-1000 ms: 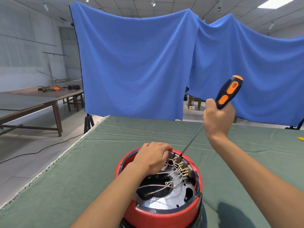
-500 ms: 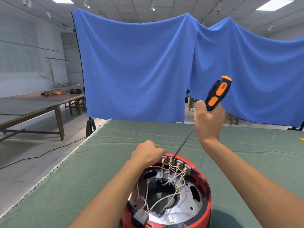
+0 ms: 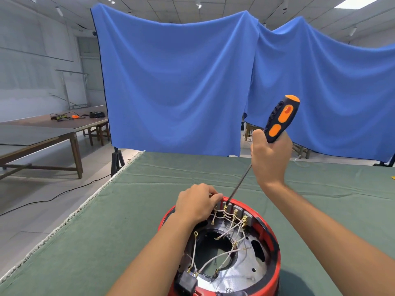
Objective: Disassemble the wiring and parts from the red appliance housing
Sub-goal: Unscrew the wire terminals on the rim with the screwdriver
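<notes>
Head view, right hand (image 3: 269, 155) fingers wrapped round screwdriver (image 3: 277, 120), left hand (image 3: 196, 205) fingers curled on red housing (image 3: 274, 251) rim

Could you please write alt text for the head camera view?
A right hand holds a screwdriver tip-down into a red appliance housing on green cloth; the left hand grips its far rim by the wiring.

The round red housing (image 3: 274, 242) sits open side up on the green-covered counter (image 3: 128, 221), showing a silvery metal plate (image 3: 241, 272) with a dark hole in its middle. White wires (image 3: 215, 259) with brass ends loop across the inside to a row of terminals (image 3: 235, 213) along the far rim. A black plug block (image 3: 185, 284) sits at the near edge.
</notes>
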